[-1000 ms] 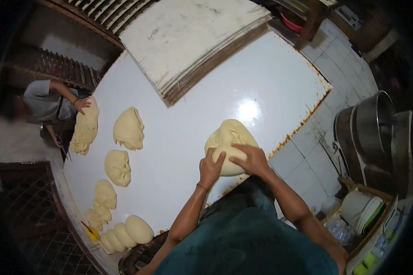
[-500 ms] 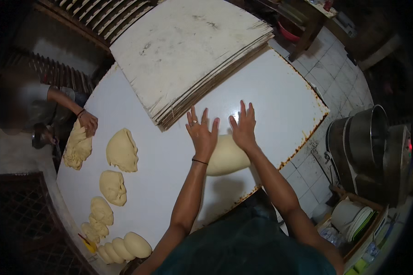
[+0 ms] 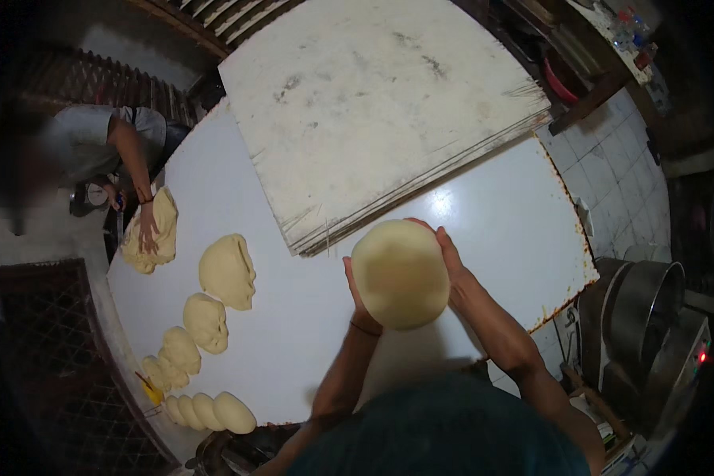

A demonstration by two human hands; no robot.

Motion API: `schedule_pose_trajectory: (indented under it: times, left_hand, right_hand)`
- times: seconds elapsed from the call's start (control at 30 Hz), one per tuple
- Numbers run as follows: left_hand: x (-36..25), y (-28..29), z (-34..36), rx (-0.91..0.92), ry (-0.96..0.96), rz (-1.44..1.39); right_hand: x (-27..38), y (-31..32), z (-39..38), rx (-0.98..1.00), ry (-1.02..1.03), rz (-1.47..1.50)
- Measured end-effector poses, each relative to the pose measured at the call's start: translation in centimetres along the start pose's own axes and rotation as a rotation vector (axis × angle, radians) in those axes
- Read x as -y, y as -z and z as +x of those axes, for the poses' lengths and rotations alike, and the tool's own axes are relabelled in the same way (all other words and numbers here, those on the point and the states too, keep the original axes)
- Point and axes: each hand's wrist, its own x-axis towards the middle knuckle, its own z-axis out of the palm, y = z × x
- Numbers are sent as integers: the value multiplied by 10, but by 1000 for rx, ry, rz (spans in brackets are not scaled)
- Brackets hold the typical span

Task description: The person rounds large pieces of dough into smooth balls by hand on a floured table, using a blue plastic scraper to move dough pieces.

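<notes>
A large, smooth, pale ball of dough (image 3: 401, 274) is lifted off the white table (image 3: 293, 333), clasped between both my hands. My left hand (image 3: 354, 289) presses its left side, mostly hidden behind it. Around the right and far side curls my right hand (image 3: 446, 252), its lower fingers out of sight under the dough. To the left lie rough dough pieces, a big folded one (image 3: 227, 271) and a smaller lump (image 3: 205, 322). Several smooth oval dough loaves (image 3: 232, 412) sit in a row at the near left edge.
A stack of thin floured boards (image 3: 381, 111) covers the table's far part. At the left, a co-worker's hand (image 3: 148, 230) rests on a large dough mass (image 3: 163, 226). A yellow-handled tool (image 3: 151, 390) lies near the left edge. Metal pots (image 3: 646, 305) stand at the right.
The dough has come up off the table into both my hands, which were beside and beyond it with fingers spread. The co-worker's hand has flattened onto the dough mass. My view has shifted.
</notes>
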Motion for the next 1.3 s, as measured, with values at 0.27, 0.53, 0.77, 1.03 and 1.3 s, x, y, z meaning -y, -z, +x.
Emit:
schedule_pose_trajectory:
  times: [0.27,0.53,0.77,1.03,1.3]
  left_hand:
    - [7,64,-149,-841,-183,1115]
    - [-4,-31,43,14,649,2054]
    - [36,12,-55,86,896,1947]
    - [9,86,-119,-118,-729,2261]
    - [70,98,-150,-81,-439,229]
  right_hand:
    - [70,56,-8,-142,100,-1668]
    - [21,20,-30,-55,-578,-1726]
    - [-48,22,-141,-46,-601,-1700]
    - [-84,6,-140,-265,163,-1962]
    - [-144,52,-173,-332,205,-1]
